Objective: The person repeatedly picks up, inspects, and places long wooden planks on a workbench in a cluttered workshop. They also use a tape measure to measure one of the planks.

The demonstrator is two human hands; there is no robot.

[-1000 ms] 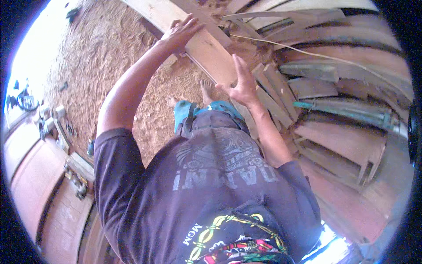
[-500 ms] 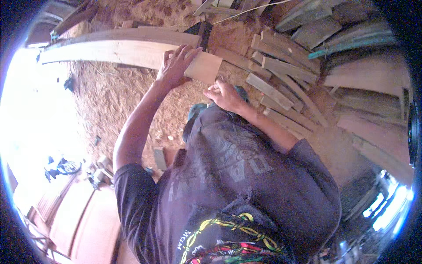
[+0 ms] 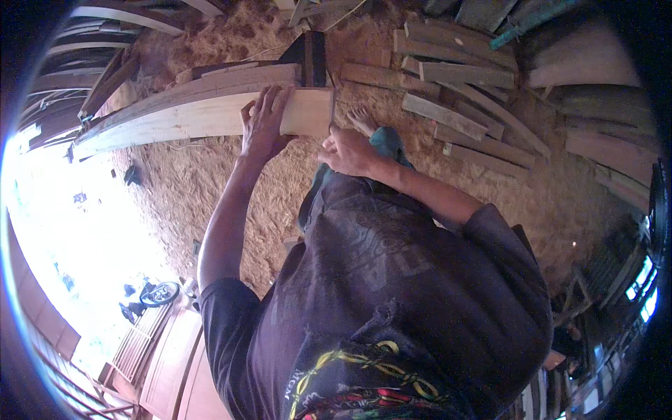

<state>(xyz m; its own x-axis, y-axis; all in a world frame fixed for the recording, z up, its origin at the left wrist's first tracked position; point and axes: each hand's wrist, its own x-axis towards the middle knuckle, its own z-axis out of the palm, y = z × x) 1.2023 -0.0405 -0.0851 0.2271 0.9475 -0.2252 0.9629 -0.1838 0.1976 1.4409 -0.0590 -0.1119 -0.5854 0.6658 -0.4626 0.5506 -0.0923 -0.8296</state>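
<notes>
A long pale wooden plank (image 3: pixel 185 119) runs from the far left toward the middle, its squared end near my right hand. My left hand (image 3: pixel 263 127) grips it a little short of that end, fingers over its broad face and thumb by the near edge. At the near corner of the end is my right hand (image 3: pixel 348 152), its fingers curled together in a pinch. Whatever they hold, if anything, is too small to make out. Behind the plank lies a rougher timber (image 3: pixel 231 78), beside a dark upright block (image 3: pixel 314 59).
Several cut boards (image 3: pixel 448 115) lie stacked on the shavings-covered ground (image 3: pixel 210 189) to the right. A bare foot (image 3: pixel 362 120) shows past my right hand. More timber (image 3: pixel 77 77) is piled at far left. A motorbike (image 3: pixel 155 294) stands lower left, near wide panels (image 3: pixel 171 360).
The view has turned, so the plank and both hands sit slightly further left in it. Both hands keep their places at the plank. The bare foot now shows.
</notes>
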